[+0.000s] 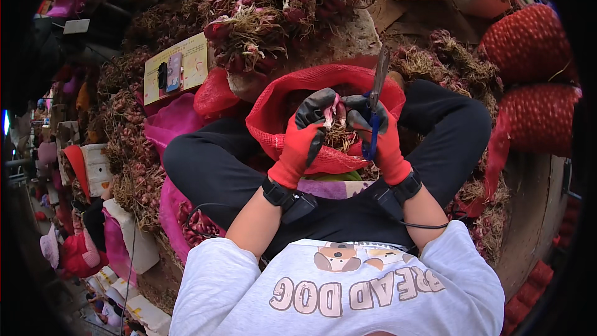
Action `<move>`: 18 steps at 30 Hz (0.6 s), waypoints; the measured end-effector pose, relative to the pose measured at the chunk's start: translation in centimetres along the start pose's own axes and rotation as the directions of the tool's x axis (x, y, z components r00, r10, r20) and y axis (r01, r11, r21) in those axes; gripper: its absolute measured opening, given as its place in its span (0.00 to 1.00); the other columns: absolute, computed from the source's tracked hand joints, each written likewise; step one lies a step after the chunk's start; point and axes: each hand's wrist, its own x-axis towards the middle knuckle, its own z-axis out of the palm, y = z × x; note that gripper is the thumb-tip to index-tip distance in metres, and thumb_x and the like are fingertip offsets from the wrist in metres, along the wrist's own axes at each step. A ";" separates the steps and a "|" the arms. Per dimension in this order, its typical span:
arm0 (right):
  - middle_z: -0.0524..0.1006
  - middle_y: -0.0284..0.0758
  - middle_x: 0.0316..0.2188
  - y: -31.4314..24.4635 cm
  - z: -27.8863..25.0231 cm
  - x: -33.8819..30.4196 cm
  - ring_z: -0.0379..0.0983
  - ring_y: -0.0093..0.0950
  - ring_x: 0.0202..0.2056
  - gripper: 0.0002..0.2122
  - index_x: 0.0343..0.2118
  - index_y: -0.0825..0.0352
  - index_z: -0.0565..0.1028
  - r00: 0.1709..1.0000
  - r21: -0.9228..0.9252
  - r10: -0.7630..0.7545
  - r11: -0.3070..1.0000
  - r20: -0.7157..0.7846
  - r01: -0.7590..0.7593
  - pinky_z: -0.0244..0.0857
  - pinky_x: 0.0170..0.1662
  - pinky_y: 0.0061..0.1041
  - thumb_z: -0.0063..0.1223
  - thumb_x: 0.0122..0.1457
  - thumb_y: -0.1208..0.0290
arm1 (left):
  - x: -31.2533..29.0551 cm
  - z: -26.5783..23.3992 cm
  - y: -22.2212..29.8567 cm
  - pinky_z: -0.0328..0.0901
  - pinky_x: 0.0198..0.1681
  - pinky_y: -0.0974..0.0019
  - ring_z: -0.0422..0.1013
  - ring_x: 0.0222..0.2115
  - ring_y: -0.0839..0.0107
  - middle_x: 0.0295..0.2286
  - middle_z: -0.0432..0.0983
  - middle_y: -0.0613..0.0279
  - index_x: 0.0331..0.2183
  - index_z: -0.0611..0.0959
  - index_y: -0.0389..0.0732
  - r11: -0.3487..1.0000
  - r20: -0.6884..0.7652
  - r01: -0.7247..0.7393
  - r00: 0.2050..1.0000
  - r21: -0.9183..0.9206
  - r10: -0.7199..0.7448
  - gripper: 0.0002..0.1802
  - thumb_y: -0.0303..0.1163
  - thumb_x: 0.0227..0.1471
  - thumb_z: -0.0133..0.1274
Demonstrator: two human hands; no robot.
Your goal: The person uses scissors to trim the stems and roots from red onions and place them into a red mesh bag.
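Note:
Both of my hands wear red work gloves with dark grey coated fingers. My left hand [305, 134] is closed, pinching a small bunch of pink shallots [336, 111] with dry roots hanging down. Opposite it, my right hand [380, 134] is closed around scissors [379, 78] with blue handles, blades pointing away from me. Its fingertips also touch the bunch. Below the hands, between my legs, an opened red mesh bag [267, 99] has its rim folded outward. What lies inside the bag is mostly hidden by my hands.
A large heap of shallots with dry tops [261, 25] rests on a pale block [354, 37] ahead. Left of it, a phone [173, 72] lies on a yellow box [193, 56]. Full red mesh sacks [528, 43] stand at right. More shallots [134, 174] spread along the left.

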 end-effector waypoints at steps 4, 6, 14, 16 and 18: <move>0.75 0.30 0.34 0.3 0.3 0.0 0.70 0.17 0.34 0.13 0.40 0.69 0.71 0.996 0.007 -0.085 0.996 -0.038 0.085 0.65 0.39 0.18 0.59 0.52 0.78 | 0.0 0.9 0.1 0.55 0.57 0.66 0.61 0.54 0.67 0.54 0.63 0.54 0.53 0.66 0.32 0.985 0.060 0.049 0.997 -0.167 -0.039 0.26 0.33 0.55 0.48; 0.75 0.30 0.33 0.4 0.4 -0.1 0.70 0.17 0.34 0.12 0.39 0.69 0.72 0.993 -0.016 -0.106 0.994 -0.053 0.105 0.66 0.38 0.18 0.59 0.52 0.77 | 0.0 0.9 0.1 0.55 0.57 0.66 0.61 0.54 0.68 0.54 0.62 0.55 0.53 0.66 0.32 0.973 0.096 0.022 0.995 -0.228 0.000 0.25 0.35 0.57 0.45; 0.75 0.31 0.33 1.0 -1.4 0.4 0.71 0.18 0.33 0.09 0.37 0.70 0.71 0.991 0.117 0.120 0.987 -0.060 -0.112 0.66 0.38 0.18 0.57 0.52 0.80 | -0.2 1.8 0.2 0.58 0.53 0.71 0.64 0.48 0.75 0.48 0.68 0.60 0.52 0.68 0.35 0.952 0.007 0.159 0.986 0.263 -0.167 0.20 0.29 0.59 0.44; 0.74 0.31 0.32 0.9 -1.2 0.4 0.71 0.18 0.32 0.09 0.36 0.70 0.71 0.992 0.118 0.105 0.988 -0.073 -0.096 0.66 0.38 0.17 0.56 0.53 0.80 | -0.4 1.3 0.3 0.61 0.51 0.72 0.66 0.45 0.76 0.46 0.69 0.60 0.52 0.68 0.35 0.946 0.030 0.293 0.954 0.141 -0.299 0.19 0.29 0.60 0.43; 0.74 0.31 0.32 1.3 -1.3 0.5 0.71 0.18 0.32 0.09 0.37 0.70 0.71 0.993 0.081 0.063 0.995 -0.095 -0.056 0.66 0.38 0.17 0.55 0.53 0.81 | -0.4 0.1 0.3 0.62 0.49 0.72 0.67 0.44 0.76 0.45 0.69 0.61 0.52 0.67 0.35 0.919 0.139 0.392 0.909 0.045 -0.394 0.19 0.29 0.61 0.42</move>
